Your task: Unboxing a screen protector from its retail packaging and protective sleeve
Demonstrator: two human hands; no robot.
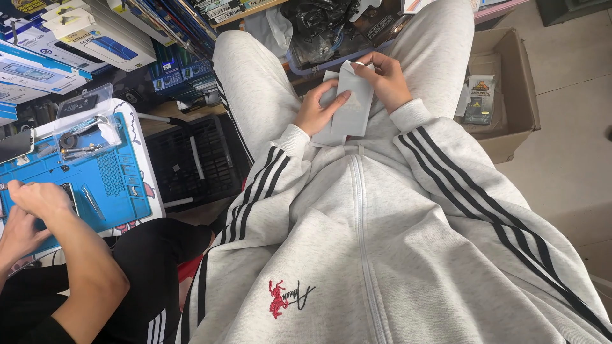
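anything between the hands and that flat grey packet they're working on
Nothing visible does. The left hand grips the flat grey packet at its lower left edge and the right hand pinches its top, both in direct contact over the lap.

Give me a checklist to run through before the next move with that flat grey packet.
1. Left hand on the flat grey packet: ok, thumb lies across its face.
2. Right hand at the packet's top edge: ok, fingers pinch the corner.
3. Packet opened: cannot tell, the top edge is hidden by fingers.
4. Packet supported: ok, it is held above the lap in grey trousers.
5. Apart from the co-worker's hands at the blue work mat: ok, well separated.
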